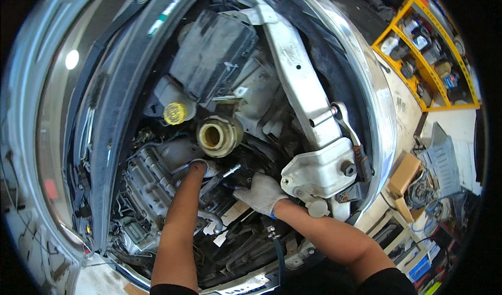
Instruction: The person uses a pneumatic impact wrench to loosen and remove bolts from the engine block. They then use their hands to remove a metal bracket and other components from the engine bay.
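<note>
My left hand (207, 168), in a light work glove, reaches down between the engine (151, 177) and an open, stained reservoir (219, 136); its fingers are hidden. To its right, my right hand (261, 193), in a white knit glove with a blue cuff edge, reaches into the dark engine bay, fingertips out of sight. Whether either holds anything cannot be seen. Between the hands lies a shiny metal rod end (231, 170). Above left of the reservoir is a yellow cap (175, 113). A ratchet wrench (351, 132) with a socket rests on the silver metal crossmember (300, 67).
A black battery or box cover (215, 52) sits at the upper middle. A rubber hose (280, 256) hangs near my right forearm. The headlight (378, 110) edges the bay. Beyond stand a yellow shelf (425, 61) with containers and a cardboard box (404, 173).
</note>
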A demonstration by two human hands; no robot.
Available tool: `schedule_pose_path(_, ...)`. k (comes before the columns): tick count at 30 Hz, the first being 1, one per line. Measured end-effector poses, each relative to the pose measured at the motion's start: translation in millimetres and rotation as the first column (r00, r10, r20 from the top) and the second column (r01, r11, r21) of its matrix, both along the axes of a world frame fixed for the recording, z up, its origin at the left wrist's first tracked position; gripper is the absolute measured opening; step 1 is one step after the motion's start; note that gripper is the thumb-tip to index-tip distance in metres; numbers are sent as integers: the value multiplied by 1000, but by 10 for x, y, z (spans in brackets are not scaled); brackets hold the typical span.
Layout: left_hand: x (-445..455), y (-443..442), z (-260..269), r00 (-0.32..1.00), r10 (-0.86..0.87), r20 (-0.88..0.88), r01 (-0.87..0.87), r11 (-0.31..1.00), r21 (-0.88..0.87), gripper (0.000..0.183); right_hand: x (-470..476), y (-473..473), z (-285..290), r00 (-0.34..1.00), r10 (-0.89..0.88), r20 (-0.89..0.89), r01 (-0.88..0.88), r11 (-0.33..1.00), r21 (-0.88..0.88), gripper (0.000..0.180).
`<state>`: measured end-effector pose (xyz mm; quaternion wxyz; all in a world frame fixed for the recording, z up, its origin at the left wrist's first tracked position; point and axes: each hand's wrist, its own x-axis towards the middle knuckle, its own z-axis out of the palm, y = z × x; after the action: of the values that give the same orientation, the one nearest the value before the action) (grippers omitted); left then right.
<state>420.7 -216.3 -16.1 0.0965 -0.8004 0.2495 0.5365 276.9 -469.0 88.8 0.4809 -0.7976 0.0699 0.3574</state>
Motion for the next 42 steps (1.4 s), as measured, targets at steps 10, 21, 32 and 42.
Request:
schedule_pose_path(10, 16, 30, 90, 998, -60, -33, 62, 997, 39, 39, -49, 101, -192, 999, -43, 19, 42, 998, 55, 55)
schedule_pose_path(21, -2, 87, 181, 997, -74, -19, 75, 996, 56, 39, -77, 152, -243, 996, -71, 45, 69, 997, 38, 56)
schedule_pose_path(32, -703, 1239, 828, 791, 252, 558, -122, 958, -260, 36, -70, 141, -227, 1000, 25, -7, -25, 999, 28, 47)
schedule_pose_path(42, -1282, 1184, 1106, 161, 279, 947, -139, 956, -258, 39, -90, 642, 179, 982, -191, 14, 186, 967, 175, 63)
